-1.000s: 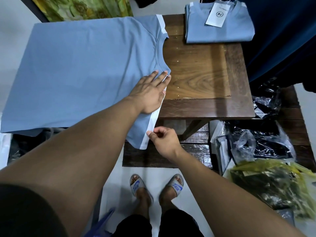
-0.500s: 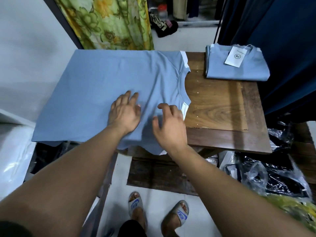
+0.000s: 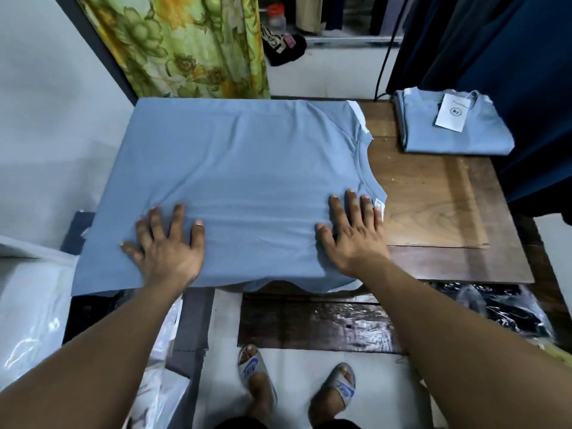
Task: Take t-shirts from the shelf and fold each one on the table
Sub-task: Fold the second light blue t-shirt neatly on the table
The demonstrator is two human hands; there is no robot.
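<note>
Blue cotton covers most of a wooden counter [image 3: 448,212] as a person presses a t-shirt [image 3: 247,168] flat with both bare hands. The left hand [image 3: 167,246] lies palm-down near the shirt's near edge, fingers spread wide and straight; the right hand [image 3: 356,233] lies likewise just beside the neckline, fingers splayed on the cloth and gripping nothing. The shirt's collar points to the right, and its near edge hangs slightly over the counter's front.

One folded t-shirt [image 3: 455,128] of the same blue already sits at the counter's far right corner, well apart from the one in hand, so at least one garment appears finished. The spread shirt looks only partly folded, with further folds still to make. No shelf is visible, so how many shirts remain cannot be told.

A white hang tag [image 3: 452,113] on the folded shirt bears a small round logo with a letter, too small to read for certain. The person's grey slippers [image 3: 253,373] carry blue lettering reading "NIKE".
</note>
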